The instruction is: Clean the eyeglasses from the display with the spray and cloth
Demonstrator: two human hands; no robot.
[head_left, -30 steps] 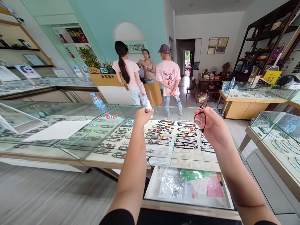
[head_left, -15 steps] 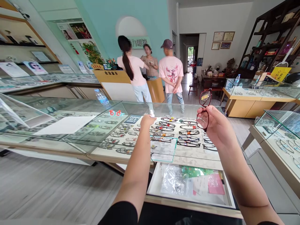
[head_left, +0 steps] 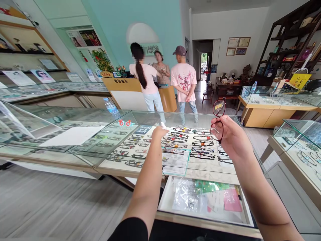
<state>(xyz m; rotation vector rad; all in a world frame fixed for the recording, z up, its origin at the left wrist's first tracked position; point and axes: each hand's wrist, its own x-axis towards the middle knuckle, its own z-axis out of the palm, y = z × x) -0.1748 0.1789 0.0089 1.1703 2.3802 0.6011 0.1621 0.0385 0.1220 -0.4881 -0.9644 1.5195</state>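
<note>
In my raised right hand point(head_left: 232, 134) is a pair of dark red eyeglasses point(head_left: 217, 133), pinched near the bridge and lower lens and turned upright on end. A yellow sticker shows on the upper lens. My left hand point(head_left: 158, 133) reaches forward over the glass display case point(head_left: 140, 167), closed around a small white item point(head_left: 163, 126) that pokes out past the fingers; its kind is unclear. Under the glass, rows of eyeglasses point(head_left: 202, 150) lie on a white surface, with a teal-edged sheet point(head_left: 177, 163) near the front.
An open drawer point(head_left: 163, 207) below the case holds plastic sleeves and papers. White paper point(head_left: 72, 135) and a water bottle point(head_left: 110, 106) lie to the left. Another glass case point(head_left: 301, 140) stands right. Three people are by the wooden counter point(head_left: 124, 83) at the back.
The view has tipped slightly, so the room sits a little lower in the picture. Both hands keep their hold and have barely shifted.
</note>
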